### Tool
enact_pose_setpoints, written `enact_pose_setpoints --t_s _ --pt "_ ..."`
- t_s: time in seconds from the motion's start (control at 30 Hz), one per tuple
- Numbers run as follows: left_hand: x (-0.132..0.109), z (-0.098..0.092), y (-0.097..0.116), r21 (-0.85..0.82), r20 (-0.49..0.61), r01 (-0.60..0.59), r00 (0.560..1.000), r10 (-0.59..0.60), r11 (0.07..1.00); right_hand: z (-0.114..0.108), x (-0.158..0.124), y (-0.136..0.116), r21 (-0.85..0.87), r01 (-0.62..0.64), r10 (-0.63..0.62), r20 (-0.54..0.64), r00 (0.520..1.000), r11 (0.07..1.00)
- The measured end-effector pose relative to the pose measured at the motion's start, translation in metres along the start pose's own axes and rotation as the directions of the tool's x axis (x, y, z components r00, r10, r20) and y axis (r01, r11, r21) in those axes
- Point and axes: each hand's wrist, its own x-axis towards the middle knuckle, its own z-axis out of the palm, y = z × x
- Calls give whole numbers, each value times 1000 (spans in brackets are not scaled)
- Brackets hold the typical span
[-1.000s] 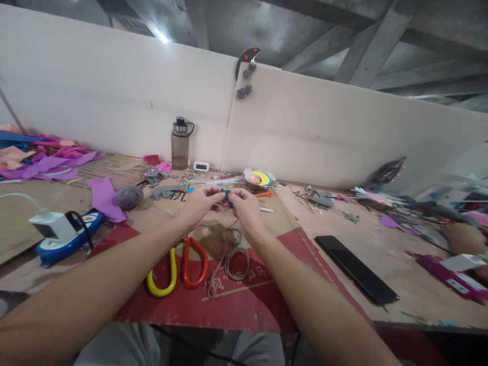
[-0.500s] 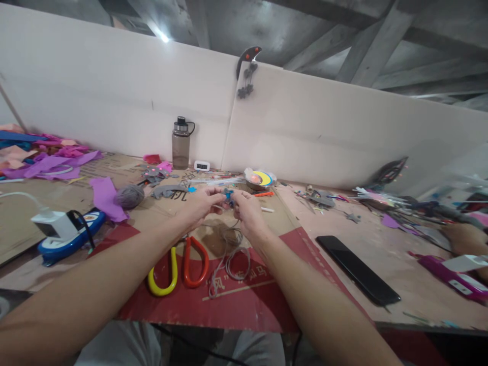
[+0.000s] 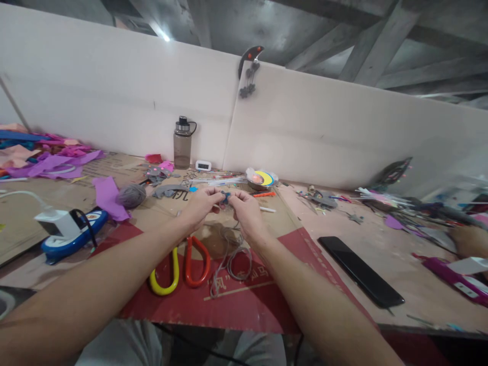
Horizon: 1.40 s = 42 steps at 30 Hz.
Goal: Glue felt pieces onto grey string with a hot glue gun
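Between my fingertips is a small blue piece that looks like felt; its shape is mostly hidden. My left hand pinches it from the left and my right hand from the right. Below my hands, loops of grey yarn lie on the red and brown cardboard; whether the strand reaches the blue piece is unclear. Scissors with one yellow and one red handle rest under my left forearm, blades hidden. A grey yarn ball and a small bright blue cutout sit farther left.
A bottle and small clock stand by the white partition. Behind my hands is a bowl. A phone lies right, a blue power strip left. Another person's hand shows at far right.
My fingers have shifted slightly around the blue piece, and less of it shows now. The whole view has moved a little; things on the table stay put.
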Motion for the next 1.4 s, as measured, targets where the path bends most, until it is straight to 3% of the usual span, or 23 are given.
enact_pose_setpoints --t_s 0.27,0.53,1.23,1.4 --pt "2 -1 -2 -42 -8 34 999 -34 999 -1 0 1 6 -21 21 16 1000 1000" --pt "1 -1 3 -179 92 87 993 -71 980 -5 2 -4 90 -103 102 6 995 991" --pt "3 -5 0 -169 73 93 994 -81 981 -5 2 -4 86 -100 100 5 995 991" --pt "6 -5 0 -204 2 133 991 -136 970 -5 2 -5 134 -142 141 20 990 981"
